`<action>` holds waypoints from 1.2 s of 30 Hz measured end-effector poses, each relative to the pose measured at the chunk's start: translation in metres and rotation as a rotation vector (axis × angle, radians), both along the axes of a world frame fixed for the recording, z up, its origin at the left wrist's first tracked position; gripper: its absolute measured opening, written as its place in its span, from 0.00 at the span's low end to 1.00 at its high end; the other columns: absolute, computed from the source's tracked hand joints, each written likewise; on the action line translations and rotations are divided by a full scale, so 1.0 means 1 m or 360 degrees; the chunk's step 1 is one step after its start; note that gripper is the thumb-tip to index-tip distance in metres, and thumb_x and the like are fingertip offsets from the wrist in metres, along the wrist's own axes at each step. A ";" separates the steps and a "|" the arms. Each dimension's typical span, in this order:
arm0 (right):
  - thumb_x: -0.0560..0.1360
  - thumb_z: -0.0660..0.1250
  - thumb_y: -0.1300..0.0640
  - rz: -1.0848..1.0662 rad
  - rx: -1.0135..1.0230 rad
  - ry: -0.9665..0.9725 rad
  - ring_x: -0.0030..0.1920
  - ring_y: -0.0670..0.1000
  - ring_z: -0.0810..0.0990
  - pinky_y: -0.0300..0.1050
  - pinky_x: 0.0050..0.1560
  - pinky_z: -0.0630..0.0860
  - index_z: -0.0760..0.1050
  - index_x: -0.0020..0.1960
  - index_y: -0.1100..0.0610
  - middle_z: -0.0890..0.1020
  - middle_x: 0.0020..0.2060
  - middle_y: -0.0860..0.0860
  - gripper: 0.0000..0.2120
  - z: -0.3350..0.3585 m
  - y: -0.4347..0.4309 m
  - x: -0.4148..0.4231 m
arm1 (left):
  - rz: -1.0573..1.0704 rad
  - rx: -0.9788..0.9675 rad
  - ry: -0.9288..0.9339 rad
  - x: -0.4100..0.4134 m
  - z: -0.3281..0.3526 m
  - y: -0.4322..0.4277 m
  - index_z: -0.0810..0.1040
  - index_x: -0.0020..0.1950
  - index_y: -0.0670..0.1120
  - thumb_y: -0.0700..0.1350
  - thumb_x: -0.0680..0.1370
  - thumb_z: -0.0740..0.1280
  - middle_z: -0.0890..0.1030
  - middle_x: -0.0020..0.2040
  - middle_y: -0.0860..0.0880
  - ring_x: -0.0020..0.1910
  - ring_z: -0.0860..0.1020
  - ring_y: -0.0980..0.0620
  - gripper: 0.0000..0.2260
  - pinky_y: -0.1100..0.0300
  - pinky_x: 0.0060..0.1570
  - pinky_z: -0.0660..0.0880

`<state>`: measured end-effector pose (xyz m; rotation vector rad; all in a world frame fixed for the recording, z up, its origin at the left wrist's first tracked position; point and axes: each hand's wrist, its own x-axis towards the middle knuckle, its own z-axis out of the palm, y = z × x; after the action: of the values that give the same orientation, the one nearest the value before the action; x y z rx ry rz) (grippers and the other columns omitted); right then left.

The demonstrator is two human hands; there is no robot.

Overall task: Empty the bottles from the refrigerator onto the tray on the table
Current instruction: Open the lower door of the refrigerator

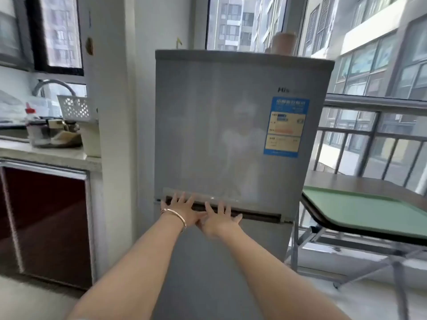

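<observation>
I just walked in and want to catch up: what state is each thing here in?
Upper fridge door: shut.
Lower fridge door: shut.
Left hand: open, fingers spread at the upper door's bottom edge.
Right hand: open, fingers spread at the same edge.
Tray: flat on the table, no bottles on the visible part.
Cupboard door: shut.

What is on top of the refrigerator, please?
A blurred tan cylindrical object stands toward the right rear of the refrigerator; the top surface and the object's base are hidden by the front edge.
</observation>
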<state>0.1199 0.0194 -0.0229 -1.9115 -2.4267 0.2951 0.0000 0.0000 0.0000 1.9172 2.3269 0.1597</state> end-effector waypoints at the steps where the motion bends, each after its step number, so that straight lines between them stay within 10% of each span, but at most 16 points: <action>1: 0.75 0.47 0.33 0.0010 0.0027 -0.0043 0.78 0.60 0.36 0.75 0.69 0.39 0.41 0.78 0.42 0.38 0.79 0.52 0.35 -0.006 0.000 0.000 | -0.0004 -0.0018 0.0024 -0.002 -0.009 0.002 0.43 0.79 0.56 0.71 0.74 0.50 0.43 0.80 0.51 0.79 0.43 0.47 0.38 0.37 0.74 0.43; 18: 0.75 0.57 0.38 0.0027 0.0649 0.0136 0.79 0.56 0.37 0.68 0.74 0.38 0.36 0.79 0.53 0.44 0.80 0.54 0.44 -0.099 0.024 -0.026 | -0.0165 0.0570 0.0089 -0.032 -0.108 0.037 0.48 0.79 0.49 0.57 0.79 0.58 0.50 0.80 0.51 0.79 0.46 0.51 0.33 0.45 0.76 0.49; 29: 0.82 0.49 0.49 -0.0049 0.0851 0.0031 0.65 0.58 0.71 0.69 0.73 0.49 0.70 0.65 0.54 0.76 0.61 0.55 0.19 -0.066 0.023 -0.030 | -0.0212 0.0669 0.0395 -0.036 -0.088 0.035 0.68 0.71 0.50 0.48 0.80 0.55 0.75 0.68 0.51 0.69 0.71 0.49 0.19 0.43 0.73 0.53; 36: 0.82 0.51 0.51 -0.0241 0.1058 0.0082 0.48 0.58 0.80 0.58 0.65 0.62 0.80 0.45 0.57 0.85 0.45 0.55 0.21 -0.050 0.012 -0.031 | -0.0463 0.0985 0.0504 -0.052 -0.069 0.030 0.78 0.46 0.50 0.44 0.77 0.62 0.84 0.42 0.50 0.42 0.81 0.45 0.05 0.56 0.41 0.68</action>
<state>0.0892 0.0313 -0.0732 -1.7183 -1.9686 -0.4122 -0.0518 0.0298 -0.0692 2.7228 2.3230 0.6565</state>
